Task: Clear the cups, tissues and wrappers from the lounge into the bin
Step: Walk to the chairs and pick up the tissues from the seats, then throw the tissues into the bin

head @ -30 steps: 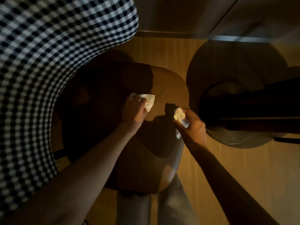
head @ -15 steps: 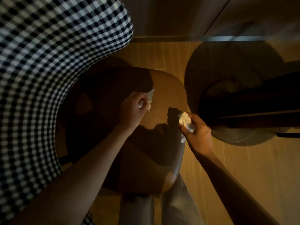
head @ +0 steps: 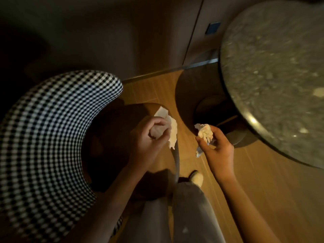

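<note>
My left hand (head: 149, 137) is closed around a white tissue (head: 171, 130), which sticks out past my fingers above the edge of the brown chair seat (head: 121, 123). My right hand (head: 217, 146) grips a crumpled white tissue (head: 204, 132), with a pale wrapper scrap (head: 199, 151) hanging below it, over the wooden floor. The two hands are apart, about a hand's width between them. No bin is in view.
A chair with a black-and-white checked backrest (head: 52, 137) curves around the left. A round speckled stone table (head: 277, 76) fills the upper right, its dark base (head: 219, 109) on the wooden floor (head: 263, 190). My legs and a slipper (head: 197, 178) are below.
My left hand has lifted its tissue off the seat and bunched it up. Both hands have come up and towards me, and my head has tilted up so the stone table top shows.
</note>
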